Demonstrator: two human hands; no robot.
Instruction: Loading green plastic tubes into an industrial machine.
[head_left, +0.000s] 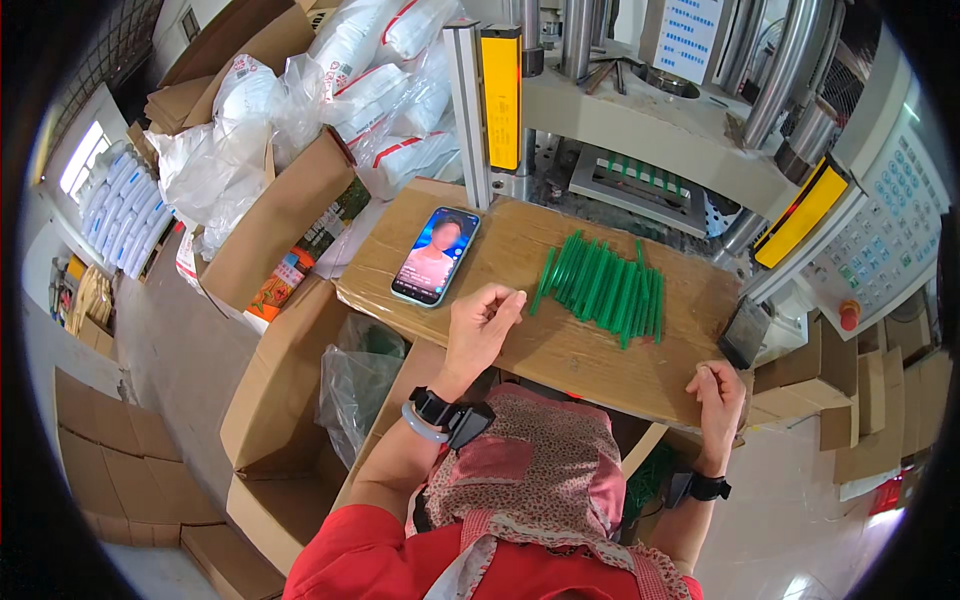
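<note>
A row of thin green plastic sticks (603, 288) lies side by side on a cardboard-covered table (400, 230). Just left of the sticks, my left hand (487, 320) rests with its fingers curled closed, and nothing shows in it. My right hand (718, 395) is closed too, in a loose fist at the table's right front edge, apart from the sticks. Nothing sticks out of that fist. A phone (436, 256) with its screen lit lies beyond my left hand, to its left.
Behind the table stands a press machine (640, 110) with green pieces in its lower plate (640, 190). A control panel (880, 220) with a red knob is at the right. Open cardboard boxes (270, 390) stand at the left, below stacked white bags (370, 100).
</note>
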